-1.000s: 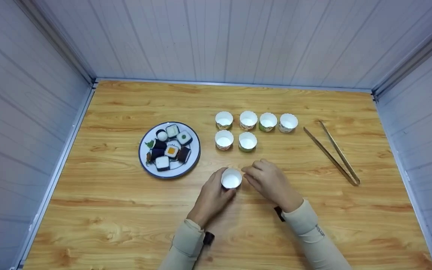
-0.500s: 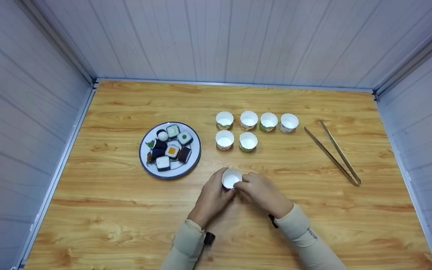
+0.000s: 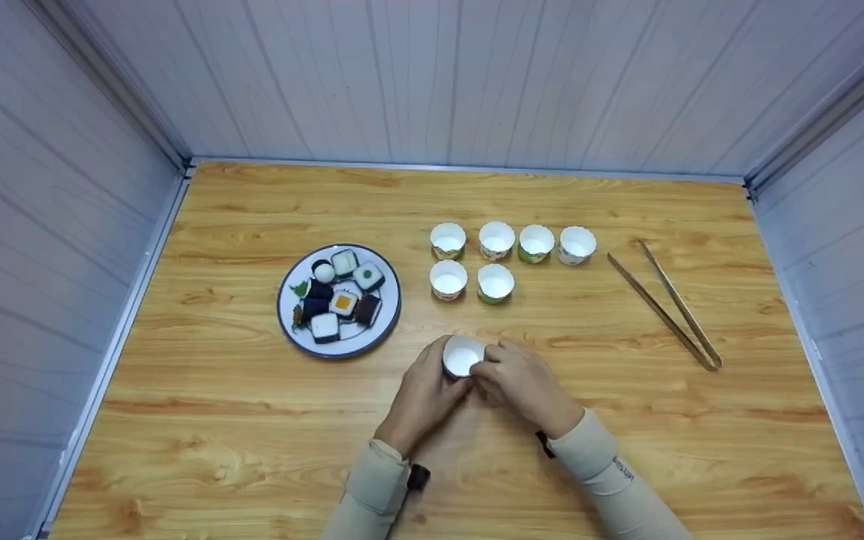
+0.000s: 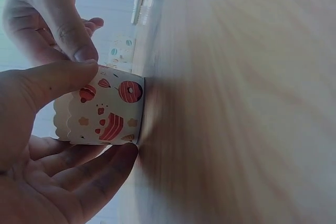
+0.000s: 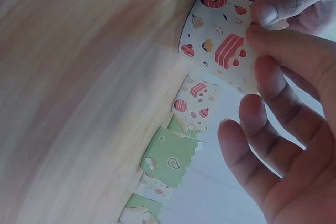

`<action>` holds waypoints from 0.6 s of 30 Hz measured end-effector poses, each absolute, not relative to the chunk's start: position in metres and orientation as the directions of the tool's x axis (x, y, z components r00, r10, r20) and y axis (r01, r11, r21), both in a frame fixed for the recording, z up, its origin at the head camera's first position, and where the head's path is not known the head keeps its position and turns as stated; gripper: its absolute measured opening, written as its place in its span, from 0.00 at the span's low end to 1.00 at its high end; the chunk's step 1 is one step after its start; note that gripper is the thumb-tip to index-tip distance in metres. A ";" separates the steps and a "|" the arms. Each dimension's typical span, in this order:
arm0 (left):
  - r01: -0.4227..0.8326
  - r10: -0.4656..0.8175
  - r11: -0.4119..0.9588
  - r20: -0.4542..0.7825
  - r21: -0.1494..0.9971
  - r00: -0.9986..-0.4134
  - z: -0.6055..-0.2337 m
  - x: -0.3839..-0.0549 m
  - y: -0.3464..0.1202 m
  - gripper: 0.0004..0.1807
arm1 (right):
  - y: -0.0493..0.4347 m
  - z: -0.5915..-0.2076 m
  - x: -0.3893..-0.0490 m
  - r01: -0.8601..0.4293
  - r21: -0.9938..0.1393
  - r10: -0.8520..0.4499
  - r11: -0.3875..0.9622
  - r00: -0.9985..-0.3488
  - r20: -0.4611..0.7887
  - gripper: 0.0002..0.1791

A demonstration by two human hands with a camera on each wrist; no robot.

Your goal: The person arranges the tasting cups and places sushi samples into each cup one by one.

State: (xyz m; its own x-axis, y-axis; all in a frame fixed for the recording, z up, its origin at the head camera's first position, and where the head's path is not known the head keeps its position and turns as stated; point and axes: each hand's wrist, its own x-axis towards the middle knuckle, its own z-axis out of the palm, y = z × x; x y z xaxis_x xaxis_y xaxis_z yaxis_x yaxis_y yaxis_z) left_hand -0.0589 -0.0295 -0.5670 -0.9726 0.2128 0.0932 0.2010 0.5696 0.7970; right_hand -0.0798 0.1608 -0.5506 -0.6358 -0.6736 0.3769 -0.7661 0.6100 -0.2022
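Observation:
A white paper baking cup (image 3: 463, 356) printed with red cakes stands upright on the table, mouth up. My left hand (image 3: 423, 394) grips it from the left, thumb in front and fingers round the far side. In the left wrist view, the cup's wall (image 4: 113, 108) shows between the thumb and fingers. From the right, my right hand (image 3: 522, 386) pinches the rim between thumb and index finger. In the right wrist view, its other fingers (image 5: 252, 135) are spread away from the cup. The inside of the cup looks bare white.
Several more baking cups (image 3: 496, 281) stand in two rows behind the hands. Metal tongs (image 3: 668, 307) lie spread at the right. A blue-rimmed plate (image 3: 361, 345) of sushi-like pieces (image 3: 343, 303) sits at the left. Pale panels (image 3: 432, 82) wall the table (image 3: 252, 450) on three sides.
My right hand has moved left and slightly down from beside the cup onto its rim, and now pinches it. My left hand and the cup have stayed in place.

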 end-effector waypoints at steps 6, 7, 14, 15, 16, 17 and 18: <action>0.206 0.212 0.570 0.100 0.795 -0.972 -0.567 -0.059 -0.029 0.35 | 0.163 -0.548 -0.079 -0.778 -0.211 -0.678 0.592 -0.622 0.391 0.04; 0.199 0.213 0.571 0.090 0.797 -0.973 -0.567 -0.059 -0.029 0.36 | 0.163 -0.547 -0.078 -0.779 -0.216 -0.678 0.589 -0.622 0.393 0.05; 0.170 0.211 0.559 0.058 0.811 -0.976 -0.566 -0.059 -0.029 0.36 | 0.169 -0.529 -0.074 -0.777 -0.252 -0.649 0.577 -0.623 0.437 0.06; 0.165 0.211 0.559 0.054 0.813 -0.976 -0.566 -0.059 -0.029 0.36 | 0.170 -0.525 -0.074 -0.777 -0.264 -0.639 0.572 -0.623 0.450 0.06; 0.162 0.211 0.559 0.050 0.813 -0.976 -0.566 -0.059 -0.030 0.36 | 0.172 -0.521 -0.074 -0.777 -0.277 -0.629 0.566 -0.624 0.464 0.07; 0.159 0.212 0.560 0.045 0.813 -0.976 -0.566 -0.059 -0.030 0.36 | 0.174 -0.517 -0.076 -0.776 -0.289 -0.618 0.561 -0.625 0.477 0.07; 0.156 0.214 0.561 0.040 0.813 -0.976 -0.566 -0.059 -0.030 0.36 | 0.177 -0.514 -0.077 -0.776 -0.295 -0.607 0.558 -0.624 0.492 0.07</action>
State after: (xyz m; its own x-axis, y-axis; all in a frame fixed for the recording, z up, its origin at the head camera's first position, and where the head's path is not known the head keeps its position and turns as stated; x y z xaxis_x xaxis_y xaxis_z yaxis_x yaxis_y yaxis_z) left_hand -0.0595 -0.0298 -0.5664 -0.9761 0.2135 0.0397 0.1558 0.5612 0.8128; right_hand -0.0773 0.1769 -0.5138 -0.6240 -0.6071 0.4921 -0.7756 0.5579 -0.2952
